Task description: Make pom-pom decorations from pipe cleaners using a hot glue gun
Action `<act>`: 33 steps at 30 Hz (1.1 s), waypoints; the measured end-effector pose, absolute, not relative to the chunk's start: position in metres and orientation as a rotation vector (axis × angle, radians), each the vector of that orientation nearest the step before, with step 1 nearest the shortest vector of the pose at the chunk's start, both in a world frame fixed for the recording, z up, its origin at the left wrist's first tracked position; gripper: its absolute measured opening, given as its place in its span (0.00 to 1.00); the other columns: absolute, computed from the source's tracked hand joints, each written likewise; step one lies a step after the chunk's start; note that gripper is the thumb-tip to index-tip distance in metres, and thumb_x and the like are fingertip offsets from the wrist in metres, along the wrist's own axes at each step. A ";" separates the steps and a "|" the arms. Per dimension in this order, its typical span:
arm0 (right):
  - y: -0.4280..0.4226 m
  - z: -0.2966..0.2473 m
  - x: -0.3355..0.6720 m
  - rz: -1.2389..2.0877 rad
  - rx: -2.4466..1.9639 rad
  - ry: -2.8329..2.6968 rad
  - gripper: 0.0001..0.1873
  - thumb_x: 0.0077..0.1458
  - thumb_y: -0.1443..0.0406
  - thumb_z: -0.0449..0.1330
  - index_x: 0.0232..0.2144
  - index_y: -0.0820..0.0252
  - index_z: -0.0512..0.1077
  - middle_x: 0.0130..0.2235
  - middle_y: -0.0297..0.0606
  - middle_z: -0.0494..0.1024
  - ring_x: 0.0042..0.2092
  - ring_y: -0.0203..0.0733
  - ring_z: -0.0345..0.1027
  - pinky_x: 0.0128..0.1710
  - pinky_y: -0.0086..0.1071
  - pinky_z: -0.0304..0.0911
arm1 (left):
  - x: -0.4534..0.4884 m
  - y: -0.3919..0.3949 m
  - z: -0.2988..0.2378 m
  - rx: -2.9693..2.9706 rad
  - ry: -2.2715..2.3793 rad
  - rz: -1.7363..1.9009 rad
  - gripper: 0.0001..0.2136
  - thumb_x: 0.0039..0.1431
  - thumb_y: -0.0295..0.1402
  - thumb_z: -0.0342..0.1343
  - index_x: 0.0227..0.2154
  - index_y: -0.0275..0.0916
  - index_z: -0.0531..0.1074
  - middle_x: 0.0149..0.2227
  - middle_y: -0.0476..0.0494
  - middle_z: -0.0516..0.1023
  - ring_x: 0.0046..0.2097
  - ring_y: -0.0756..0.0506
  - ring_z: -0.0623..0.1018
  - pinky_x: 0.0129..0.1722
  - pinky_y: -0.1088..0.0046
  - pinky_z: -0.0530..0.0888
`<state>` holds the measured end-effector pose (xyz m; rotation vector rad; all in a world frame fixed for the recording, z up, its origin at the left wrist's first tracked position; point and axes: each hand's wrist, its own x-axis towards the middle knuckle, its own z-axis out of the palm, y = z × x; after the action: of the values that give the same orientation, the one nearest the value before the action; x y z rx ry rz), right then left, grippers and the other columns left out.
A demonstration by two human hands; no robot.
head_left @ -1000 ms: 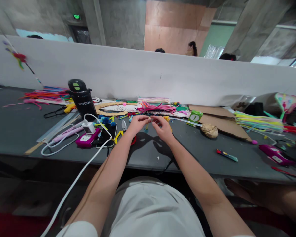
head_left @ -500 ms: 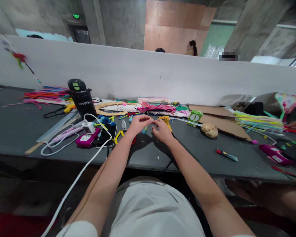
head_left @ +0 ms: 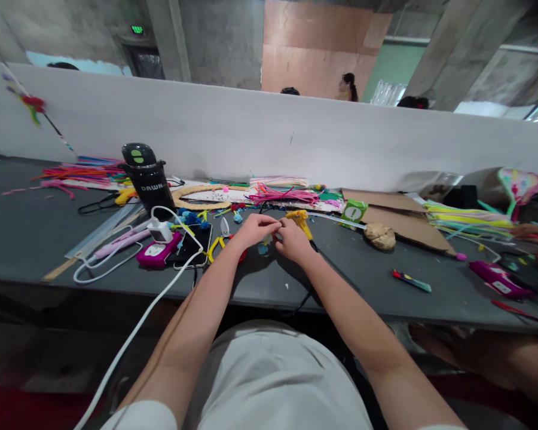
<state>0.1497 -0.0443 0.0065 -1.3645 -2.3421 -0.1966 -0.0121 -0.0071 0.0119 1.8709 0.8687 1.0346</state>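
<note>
My left hand (head_left: 256, 229) and my right hand (head_left: 293, 237) meet over the table with their fingertips pinched together. Whatever lies between the fingers is too small or hidden to name. Just below the fingertips shows a small pale-blue and yellowish piece (head_left: 263, 247); I cannot tell whether it is held or lies on the table. A yellow hot glue gun (head_left: 301, 221) is right behind my right hand. Left of my left hand lie scissors (head_left: 225, 228) with yellow and red handles, partly covered by my forearm.
A black bottle (head_left: 150, 182), a phone (head_left: 186, 251) and a magenta box (head_left: 158, 252) stand left. Pink pipe cleaners (head_left: 282, 194), a green packet (head_left: 353, 212), a tan lump (head_left: 379, 236), cardboard (head_left: 403, 227) and a cutter (head_left: 411, 280) lie around. Another person's hand (head_left: 531, 233) is far right.
My hands have come closer together, with the fingertips now touching and slightly lower. The pale-blue piece beneath them shows more clearly.
</note>
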 end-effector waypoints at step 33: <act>-0.043 0.004 0.151 -0.124 -1.133 -2.368 0.11 0.54 0.66 0.59 0.40 0.58 0.78 0.48 0.44 0.69 0.49 0.46 0.60 0.52 0.38 0.58 | -0.017 -0.009 0.020 1.774 0.995 1.136 0.19 0.48 0.47 0.61 0.30 0.34 0.80 0.30 0.42 0.80 0.33 0.46 0.75 0.33 0.72 0.70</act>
<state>0.1508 -0.0431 0.0036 -1.1330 -2.3682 -0.1240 -0.0172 -0.0089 0.0195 1.7740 0.9949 1.1358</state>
